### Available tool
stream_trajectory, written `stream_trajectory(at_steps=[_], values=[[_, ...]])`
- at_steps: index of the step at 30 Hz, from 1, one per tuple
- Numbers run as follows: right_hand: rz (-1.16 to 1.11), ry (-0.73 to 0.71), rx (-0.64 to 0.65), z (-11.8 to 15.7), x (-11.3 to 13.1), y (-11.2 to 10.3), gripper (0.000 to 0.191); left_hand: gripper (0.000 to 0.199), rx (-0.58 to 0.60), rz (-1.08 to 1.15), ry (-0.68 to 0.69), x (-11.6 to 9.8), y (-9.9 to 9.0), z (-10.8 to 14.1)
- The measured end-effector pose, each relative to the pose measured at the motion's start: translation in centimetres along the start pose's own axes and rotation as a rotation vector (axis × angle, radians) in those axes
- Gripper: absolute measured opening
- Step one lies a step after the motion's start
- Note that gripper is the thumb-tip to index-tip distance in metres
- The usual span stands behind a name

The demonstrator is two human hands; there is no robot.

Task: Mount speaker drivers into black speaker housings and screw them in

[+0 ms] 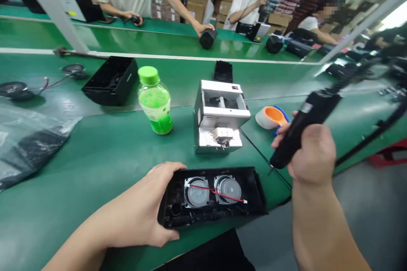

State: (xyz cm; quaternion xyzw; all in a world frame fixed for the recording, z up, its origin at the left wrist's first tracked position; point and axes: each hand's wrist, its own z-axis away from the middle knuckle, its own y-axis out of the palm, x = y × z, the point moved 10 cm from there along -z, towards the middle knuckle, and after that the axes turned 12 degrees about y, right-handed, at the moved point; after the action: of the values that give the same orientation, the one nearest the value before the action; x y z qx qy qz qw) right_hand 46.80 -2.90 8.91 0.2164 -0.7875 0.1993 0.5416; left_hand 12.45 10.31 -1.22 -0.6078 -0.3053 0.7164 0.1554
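Note:
My left hand [159, 207] grips the left end of an open black speaker housing [254, 190] at the bench's near edge. Two round speaker drivers [197, 192] sit side by side inside it, with thin red and black wires ending in a small white plug [244, 201]. My right hand [313, 148] is wrapped round a black electric screwdriver [305, 123], held up at the right with its bit pointing down, apart from the housing. Just behind the housing stands a white and grey screw feeder [222, 114]; whether screws lie in its front is too small to tell.
A green-capped bottle [154, 101] and another black housing [111, 80] stand left of the feeder. Loose speakers [14, 89] and a plastic bag [32, 148] lie farther left. Tape rolls [270, 117] sit at right. Across the green conveyor [152, 42], several co-workers handle black parts.

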Motion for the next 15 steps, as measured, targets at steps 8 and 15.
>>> stream_trajectory(at_steps=[8, 15], values=[[0.197, 0.000, 0.037, 1.7, -2.3, 1.7, 0.055, 0.112, 0.075, -0.104, -0.059, 0.5, 0.1, 0.2], [0.362, 0.022, 0.093, 3.8, -5.3, 1.8, 0.065, 0.113, 0.079, -0.007, -0.066, 0.3, 0.2, 0.0]])
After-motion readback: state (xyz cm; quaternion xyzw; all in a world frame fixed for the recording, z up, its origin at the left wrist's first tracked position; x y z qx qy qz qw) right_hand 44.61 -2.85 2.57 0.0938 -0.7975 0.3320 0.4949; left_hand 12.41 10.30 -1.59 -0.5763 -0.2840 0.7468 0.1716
